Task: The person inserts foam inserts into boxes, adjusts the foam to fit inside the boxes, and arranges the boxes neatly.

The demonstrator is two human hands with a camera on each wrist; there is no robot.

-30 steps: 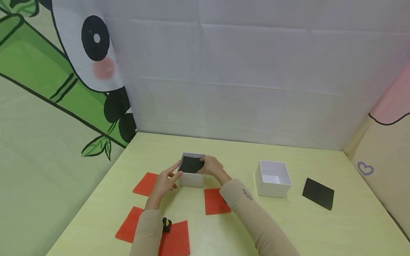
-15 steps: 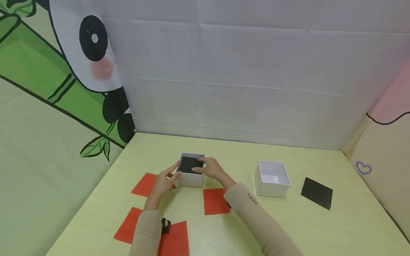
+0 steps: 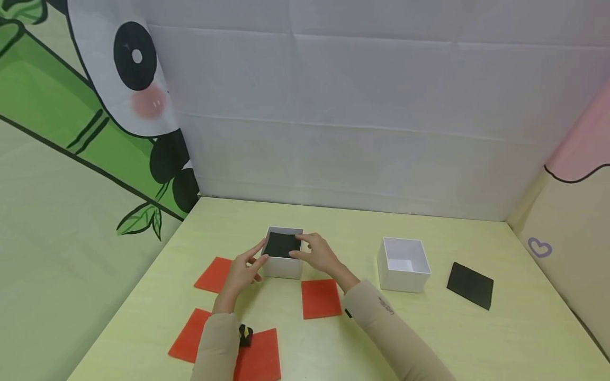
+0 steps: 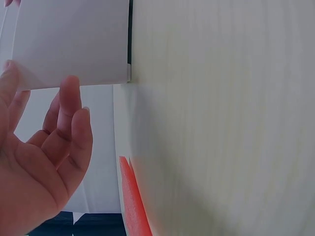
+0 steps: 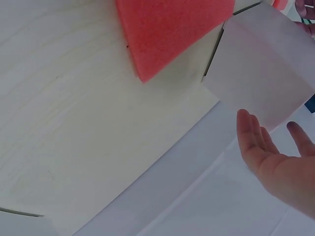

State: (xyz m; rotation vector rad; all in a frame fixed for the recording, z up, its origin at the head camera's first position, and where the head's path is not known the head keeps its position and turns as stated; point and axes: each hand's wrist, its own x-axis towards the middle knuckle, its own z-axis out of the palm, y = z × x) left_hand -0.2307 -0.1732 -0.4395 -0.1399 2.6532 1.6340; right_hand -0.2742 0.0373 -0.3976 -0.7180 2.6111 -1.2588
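In the head view, below centre, a black sheet [image 3: 280,245] sits inside a white box [image 3: 283,269]; the left hand [image 3: 242,271] braces its left side with outstretched thumb and forefinger, the right hand [image 3: 320,253] spreads at its right rim. Apparently the sheet is being seated; next likely calls for levelling it. Left wrist view: remaining fingers bend loosely, at left. Right wrist view: fingers extended, lower right, gripping nothing.
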